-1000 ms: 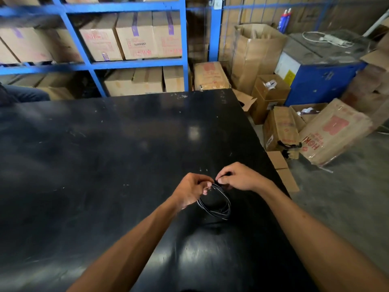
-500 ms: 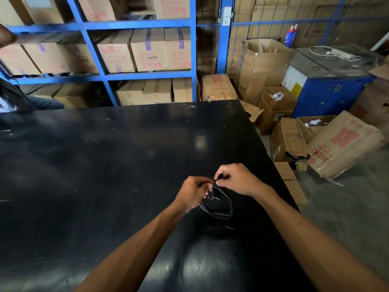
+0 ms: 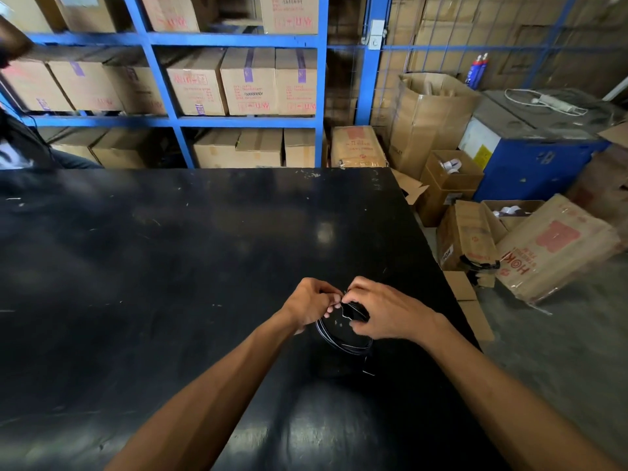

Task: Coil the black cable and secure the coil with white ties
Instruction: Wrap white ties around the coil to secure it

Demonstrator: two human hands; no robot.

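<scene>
A small coil of black cable (image 3: pixel 334 338) hangs just above the black table (image 3: pixel 170 266), near its right edge. My left hand (image 3: pixel 309 304) grips the coil's upper left side. My right hand (image 3: pixel 380 309) pinches the top of the coil, fingers bent over it. A thin white tie (image 3: pixel 345 309) shows between the two hands at the top of the coil; its ends are hidden by my fingers. The coil's lower arc is free below both hands.
Blue metal shelving (image 3: pixel 238 120) with cardboard boxes stands behind the table. Several cardboard boxes (image 3: pixel 550 246) lie on the floor to the right, beside a blue cabinet (image 3: pixel 530 164). Another person's dark sleeve (image 3: pixel 20 147) is at the far left edge.
My hands have closed in together at the top of the coil, the right fingers now curling over it. The camera has tilted up, showing more of the shelves.
</scene>
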